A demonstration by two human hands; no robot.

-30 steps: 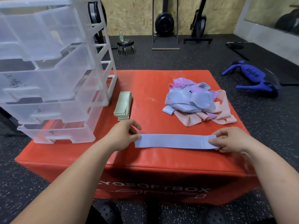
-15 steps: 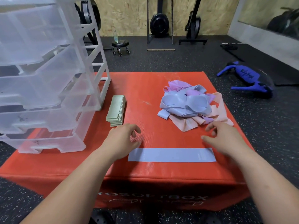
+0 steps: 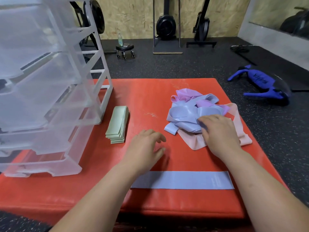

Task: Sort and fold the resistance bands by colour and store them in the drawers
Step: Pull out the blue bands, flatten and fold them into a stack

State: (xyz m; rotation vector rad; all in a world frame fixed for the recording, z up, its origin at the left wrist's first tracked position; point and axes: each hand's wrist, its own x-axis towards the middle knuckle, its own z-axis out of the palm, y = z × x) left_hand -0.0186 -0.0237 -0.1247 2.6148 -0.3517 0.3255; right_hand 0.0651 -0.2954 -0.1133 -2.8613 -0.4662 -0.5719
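Red box (image 3: 150, 91) top: our right hand (image 3: 219, 131) rested on the tangled pile (image 3: 189, 118), grasp blurred, undeterminable; left hand (image 3: 145, 148) hovered slack, empty. We advised lifting one blue band (image 3: 170, 129) cleanly.

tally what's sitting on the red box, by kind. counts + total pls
Clear plastic drawer unit: 1
Stack of folded green bands: 1
Flat blue band: 1
Tangled pile of blue, purple and pink bands: 1, single bands too tangled to count
Total: 4
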